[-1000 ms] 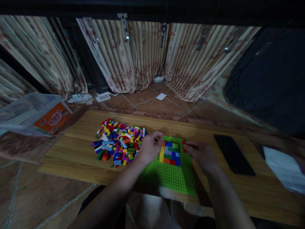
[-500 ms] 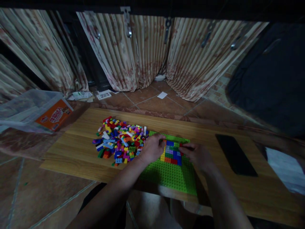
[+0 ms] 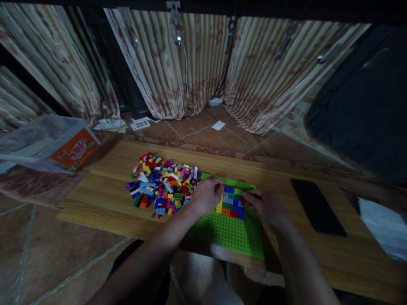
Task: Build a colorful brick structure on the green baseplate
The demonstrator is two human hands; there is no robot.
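Observation:
A green baseplate (image 3: 227,231) lies on a wooden board (image 3: 104,190), with a patch of coloured bricks (image 3: 232,204) fixed on its far half. My left hand (image 3: 206,197) rests curled on the plate's left edge, its fingertips at the patch's far left corner. My right hand (image 3: 265,206) is closed at the patch's right side, pinching a small red brick (image 3: 243,201) against the patch. A heap of loose coloured bricks (image 3: 162,186) lies just left of my left hand.
A black phone (image 3: 316,206) lies on the board to the right. A clear plastic tub with an orange label (image 3: 74,150) sits at the left. Striped curtains (image 3: 190,63) hang behind. A dark bag (image 3: 362,97) is at the far right. Tiled floor surrounds the board.
My right hand has moved left with the red brick, from the plate's right edge onto the patch of bricks. My left hand stays at the plate's left edge. The view drifted slightly.

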